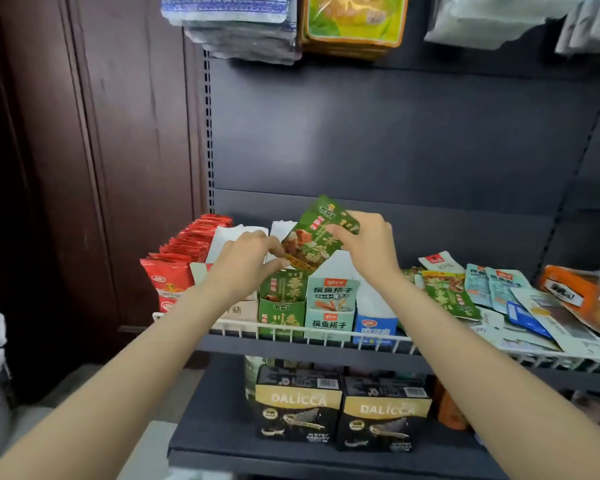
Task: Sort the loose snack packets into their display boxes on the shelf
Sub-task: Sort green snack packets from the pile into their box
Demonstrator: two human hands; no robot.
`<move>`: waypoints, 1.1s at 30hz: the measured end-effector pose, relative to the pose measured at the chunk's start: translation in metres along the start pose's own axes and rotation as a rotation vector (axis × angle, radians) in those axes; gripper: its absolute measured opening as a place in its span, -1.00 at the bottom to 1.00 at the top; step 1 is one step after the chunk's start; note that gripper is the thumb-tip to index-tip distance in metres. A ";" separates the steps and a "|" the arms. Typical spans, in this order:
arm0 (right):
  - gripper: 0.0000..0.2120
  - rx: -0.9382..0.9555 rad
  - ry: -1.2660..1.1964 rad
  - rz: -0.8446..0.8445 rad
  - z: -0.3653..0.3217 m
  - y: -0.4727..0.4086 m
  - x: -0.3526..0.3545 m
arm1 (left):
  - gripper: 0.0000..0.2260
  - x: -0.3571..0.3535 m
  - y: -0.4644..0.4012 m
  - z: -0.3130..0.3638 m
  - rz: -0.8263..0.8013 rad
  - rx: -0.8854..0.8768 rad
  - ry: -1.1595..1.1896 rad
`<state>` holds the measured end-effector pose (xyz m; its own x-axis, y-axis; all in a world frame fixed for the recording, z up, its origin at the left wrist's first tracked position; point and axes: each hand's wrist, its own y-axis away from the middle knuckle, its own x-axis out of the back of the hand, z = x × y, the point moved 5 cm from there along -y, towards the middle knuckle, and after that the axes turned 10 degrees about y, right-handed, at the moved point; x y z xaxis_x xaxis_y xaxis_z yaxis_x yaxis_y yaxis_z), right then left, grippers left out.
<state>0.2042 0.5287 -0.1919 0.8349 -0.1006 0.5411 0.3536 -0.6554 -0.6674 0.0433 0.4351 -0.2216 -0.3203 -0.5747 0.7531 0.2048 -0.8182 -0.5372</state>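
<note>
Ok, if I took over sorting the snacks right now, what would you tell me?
Both hands hold one green packet, tilted, above the green display box: left hand pinches its lower end, right hand its upper corner.
Done: the green box already has matching packets inside; the pale teal box beside it holds some too.
Left: drop this packet into the green box, then sort the loose pile on the right of the shelf, which has more green and teal packets.
</note>
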 end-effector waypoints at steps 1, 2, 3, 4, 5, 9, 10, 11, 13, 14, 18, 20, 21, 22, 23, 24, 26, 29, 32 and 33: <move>-0.77 0.012 0.017 -0.038 -0.003 -0.002 -0.008 | -0.79 0.002 0.002 -0.002 -0.017 -0.014 0.016; -0.75 0.025 0.037 -0.074 -0.006 -0.004 -0.014 | -0.80 0.004 0.004 -0.004 -0.022 -0.032 0.035; -0.73 0.035 0.047 -0.102 -0.010 -0.006 -0.019 | -0.80 0.006 0.005 -0.005 -0.023 -0.051 0.055; -0.73 0.043 0.051 -0.130 -0.012 -0.008 -0.023 | -0.80 0.007 0.005 -0.006 -0.023 -0.069 0.070; -0.76 0.049 0.055 -0.166 -0.013 -0.010 -0.028 | -0.82 0.008 0.005 -0.007 -0.029 -0.077 0.073; -0.88 0.057 0.129 -0.367 -0.015 -0.020 -0.046 | -0.91 0.007 0.006 -0.013 -0.077 -0.062 0.138; -0.86 0.052 0.138 -0.406 -0.015 -0.023 -0.048 | -0.90 0.007 0.006 -0.013 -0.071 -0.064 0.155; -0.85 0.053 0.147 -0.438 -0.016 -0.026 -0.050 | -0.90 0.007 0.006 -0.014 -0.058 -0.066 0.172; -0.84 0.064 0.165 -0.473 -0.019 -0.030 -0.051 | -0.90 0.009 0.007 -0.015 -0.035 -0.068 0.204; -0.85 0.073 0.170 -0.480 -0.021 -0.030 -0.052 | -0.90 0.009 0.007 -0.016 -0.026 -0.067 0.215; -0.90 0.131 0.162 -0.511 -0.030 -0.026 -0.055 | -0.92 0.009 0.007 -0.015 -0.004 -0.042 0.244; -0.91 0.156 0.159 -0.510 -0.034 -0.025 -0.053 | -0.96 0.009 0.007 -0.015 0.018 -0.010 0.264; -0.91 0.160 0.145 -0.493 -0.034 -0.026 -0.052 | -0.96 0.010 0.007 -0.017 0.035 0.011 0.266; -0.92 0.155 0.125 -0.474 -0.033 -0.027 -0.050 | -0.95 0.010 0.007 -0.018 0.054 0.032 0.265; -0.93 0.145 0.103 -0.465 -0.031 -0.027 -0.049 | -0.93 0.010 0.007 -0.021 0.071 0.048 0.264; -0.93 0.131 0.085 -0.473 -0.029 -0.027 -0.049 | -0.92 0.010 0.007 -0.023 0.087 0.062 0.260; -0.91 0.105 0.061 -0.524 -0.025 -0.025 -0.050 | -0.84 0.008 0.007 -0.028 0.114 0.100 0.259; -0.91 0.111 0.062 -0.555 -0.024 -0.024 -0.051 | -0.64 0.007 0.007 -0.034 0.126 0.160 0.371; -0.84 0.142 0.080 -0.517 -0.027 -0.025 -0.050 | -0.66 0.006 0.006 -0.032 0.082 0.149 0.430; -0.84 0.144 0.077 -0.520 -0.027 -0.025 -0.052 | -0.72 0.005 0.005 -0.031 0.069 0.137 0.415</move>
<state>0.1411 0.5303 -0.1898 0.5030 0.1513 0.8509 0.7704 -0.5247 -0.3622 0.0138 0.4281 -0.2323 -0.6405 -0.5948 0.4858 0.3503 -0.7892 -0.5044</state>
